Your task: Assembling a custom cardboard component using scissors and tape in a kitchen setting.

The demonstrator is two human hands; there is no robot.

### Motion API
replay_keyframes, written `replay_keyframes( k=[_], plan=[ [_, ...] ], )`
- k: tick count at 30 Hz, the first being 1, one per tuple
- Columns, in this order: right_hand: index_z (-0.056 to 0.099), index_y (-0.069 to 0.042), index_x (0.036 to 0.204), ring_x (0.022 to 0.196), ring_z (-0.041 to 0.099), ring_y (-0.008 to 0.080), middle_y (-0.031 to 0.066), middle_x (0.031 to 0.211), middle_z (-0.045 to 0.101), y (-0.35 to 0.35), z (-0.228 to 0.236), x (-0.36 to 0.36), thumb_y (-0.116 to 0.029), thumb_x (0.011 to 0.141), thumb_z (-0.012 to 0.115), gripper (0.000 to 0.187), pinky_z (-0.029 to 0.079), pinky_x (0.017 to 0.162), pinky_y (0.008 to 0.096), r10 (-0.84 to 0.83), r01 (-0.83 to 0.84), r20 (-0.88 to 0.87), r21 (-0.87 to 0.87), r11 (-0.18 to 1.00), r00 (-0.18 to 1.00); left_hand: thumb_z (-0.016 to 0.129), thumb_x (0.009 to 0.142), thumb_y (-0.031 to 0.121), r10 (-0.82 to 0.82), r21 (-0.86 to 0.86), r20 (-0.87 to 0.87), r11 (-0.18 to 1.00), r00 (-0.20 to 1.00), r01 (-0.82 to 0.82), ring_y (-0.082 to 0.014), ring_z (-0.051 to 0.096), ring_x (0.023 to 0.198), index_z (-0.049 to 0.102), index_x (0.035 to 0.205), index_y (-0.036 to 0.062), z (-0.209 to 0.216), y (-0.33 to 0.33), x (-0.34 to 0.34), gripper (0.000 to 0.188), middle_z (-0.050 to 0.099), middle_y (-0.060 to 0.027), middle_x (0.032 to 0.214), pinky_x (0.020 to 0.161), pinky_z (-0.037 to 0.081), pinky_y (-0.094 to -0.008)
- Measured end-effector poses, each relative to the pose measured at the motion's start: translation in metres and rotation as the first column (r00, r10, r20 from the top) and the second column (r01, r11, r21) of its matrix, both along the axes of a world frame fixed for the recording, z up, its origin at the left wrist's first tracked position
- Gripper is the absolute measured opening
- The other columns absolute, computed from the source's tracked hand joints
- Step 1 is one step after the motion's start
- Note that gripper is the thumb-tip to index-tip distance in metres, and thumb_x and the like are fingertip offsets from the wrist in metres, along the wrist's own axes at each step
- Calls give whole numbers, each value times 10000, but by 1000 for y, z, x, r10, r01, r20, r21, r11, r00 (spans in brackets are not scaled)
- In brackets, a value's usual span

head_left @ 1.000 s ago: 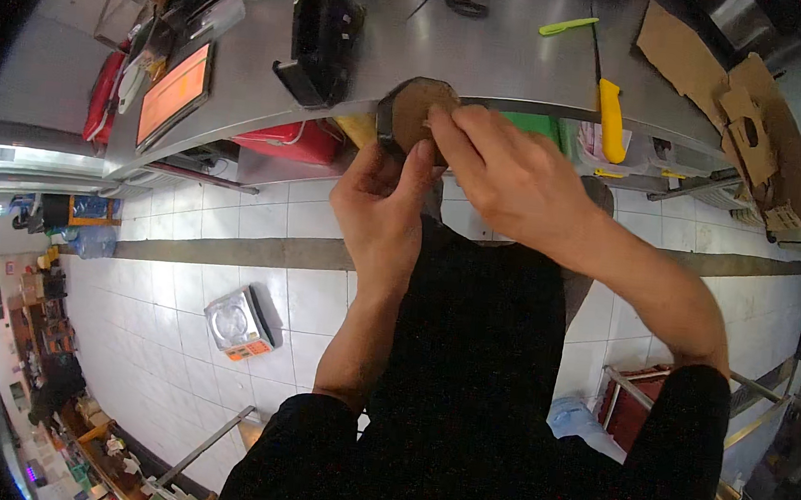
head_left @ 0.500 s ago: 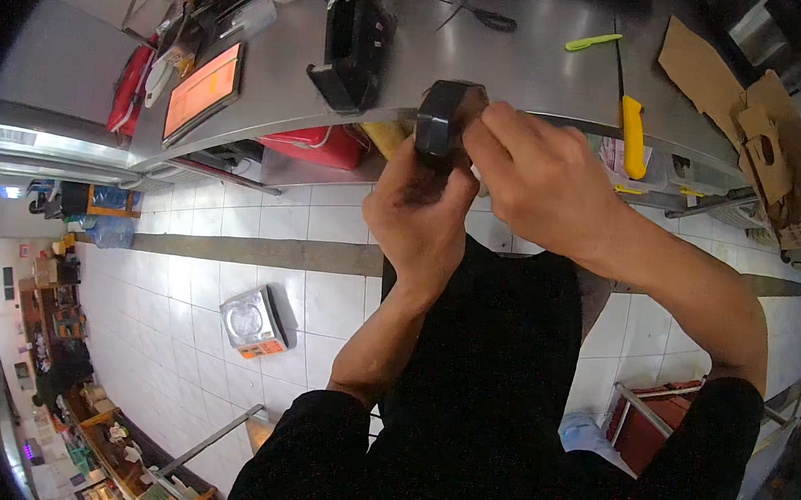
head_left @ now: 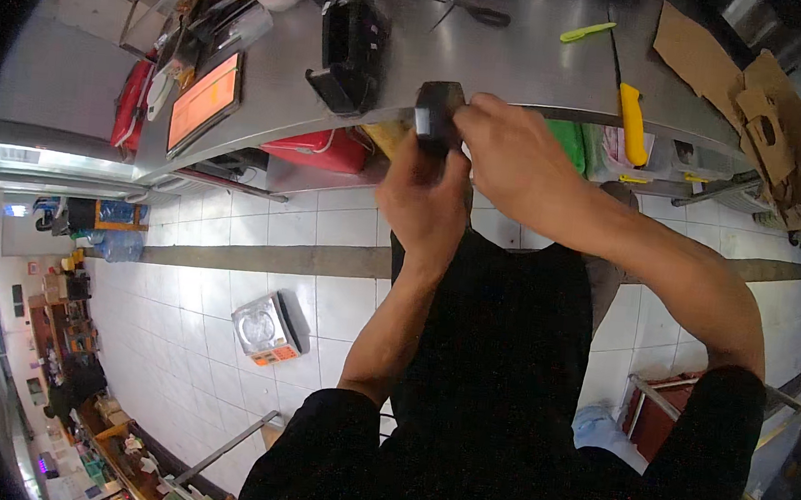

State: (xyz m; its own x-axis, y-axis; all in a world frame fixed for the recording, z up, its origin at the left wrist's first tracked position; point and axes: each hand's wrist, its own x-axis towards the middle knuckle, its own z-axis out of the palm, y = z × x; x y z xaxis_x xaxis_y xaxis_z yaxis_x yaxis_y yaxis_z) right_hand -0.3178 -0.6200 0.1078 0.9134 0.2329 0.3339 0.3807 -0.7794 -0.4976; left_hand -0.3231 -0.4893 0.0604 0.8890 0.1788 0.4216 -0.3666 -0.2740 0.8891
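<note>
In front of my chest, at the near edge of the metal table, my left hand [head_left: 425, 199] grips a dark, shiny roll of tape [head_left: 435, 118] from below. My right hand [head_left: 516, 155] is closed, its fingertips pinched at the roll's right side. Whether a loose tape end is between those fingertips is too blurred to tell. On the table beyond the roll, to the left, stands a black tape dispenser [head_left: 354, 48].
Dark scissors [head_left: 486, 14], a yellow-green pen-like tool [head_left: 587, 32] and a yellow-handled knife [head_left: 632, 128] lie on the metal table [head_left: 543, 66]. Torn cardboard [head_left: 768, 141] is at the right, a tablet [head_left: 205, 101] at the left. A box-shaped appliance [head_left: 265, 327] sits on the tiled floor.
My right hand has shifted slightly left along the roll, and the roll has turned a little in my left hand. The whole view has moved slightly.
</note>
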Motion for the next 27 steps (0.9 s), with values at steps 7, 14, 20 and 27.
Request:
replay_keyframes(
  k=[7,14,20,27],
  plan=[
    [583,17,1034,763,643,256,109,904,570,-2,8,-3,-113,779,623,289,560,647,303,274,-39,270,-643,765,923,694,858,50,-122,-115,-165,988,979,104,-57,588,721,642,960,-61,28,12,-2,159,682,-37,774,653,465,-222],
    [624,-3,903,730,686,275,138,855,637,-1,26,3,-144,784,609,185,564,610,360,285,-92,288,-538,838,914,695,829,20,-106,-168,-102,982,989,87,-36,581,740,648,994,-56,36,10,-11,188,658,-8,755,666,459,-200],
    [604,59,858,686,622,398,208,725,598,3,17,10,-20,787,545,122,494,593,442,130,-124,120,-58,991,984,697,779,-1,-26,-139,-32,990,999,21,-60,620,745,647,1102,-26,12,3,-5,328,694,-43,788,691,487,-217],
    [627,102,965,746,632,429,240,755,612,9,7,25,-18,815,510,225,490,659,439,96,151,-520,413,898,849,696,754,-6,-36,-43,135,998,990,43,-122,668,762,645,1101,-31,-3,12,6,352,708,-122,847,683,509,-268]
  ],
)
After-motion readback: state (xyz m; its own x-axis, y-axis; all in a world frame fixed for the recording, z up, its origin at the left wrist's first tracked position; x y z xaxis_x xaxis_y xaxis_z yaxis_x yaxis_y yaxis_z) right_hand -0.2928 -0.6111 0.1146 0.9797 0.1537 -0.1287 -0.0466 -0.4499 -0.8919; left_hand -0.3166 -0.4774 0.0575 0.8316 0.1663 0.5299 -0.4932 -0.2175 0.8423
